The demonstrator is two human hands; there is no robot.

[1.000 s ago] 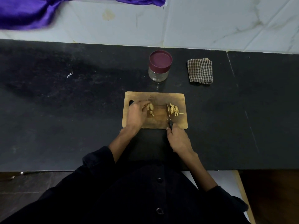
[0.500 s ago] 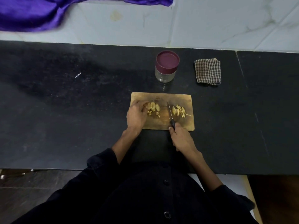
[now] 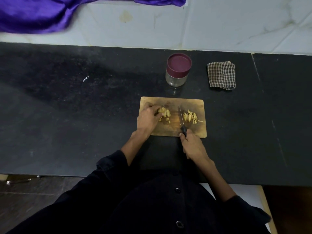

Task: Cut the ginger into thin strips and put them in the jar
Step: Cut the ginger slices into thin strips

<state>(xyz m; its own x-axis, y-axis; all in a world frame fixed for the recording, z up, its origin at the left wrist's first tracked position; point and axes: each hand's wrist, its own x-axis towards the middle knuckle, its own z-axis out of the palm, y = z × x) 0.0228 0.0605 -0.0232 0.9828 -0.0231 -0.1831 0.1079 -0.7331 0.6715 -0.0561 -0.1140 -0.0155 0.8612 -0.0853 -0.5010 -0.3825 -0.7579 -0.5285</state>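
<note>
Head view, looking down at a black counter that spans the middle of the frame. I see the board just right of centre, lying flat.

Left hand sits on the board's left part, fingers curled over the uncut ginger, pinning it down. A few small bits lie just below that lump.

Right hand is below the board's bottom edge, wrapped around the knife handle. The blade runs up the frame across the board's middle, between the ginger and the strips. I can't tell if the edge touches the wood.

The strips lie in a loose pile on the right part of the board, just right of the blade, apart from the lump.

Jar stands upright above the board, near its top edge but not touching; the maroon lid is on, and the glass below it looks clear.

Checked cloth is folded, right of the jar, apart from it. Purple fabric covers the upper left of the frame, over the pale tile. Dark sleeves and a buttoned shirt fill the bottom.
</note>
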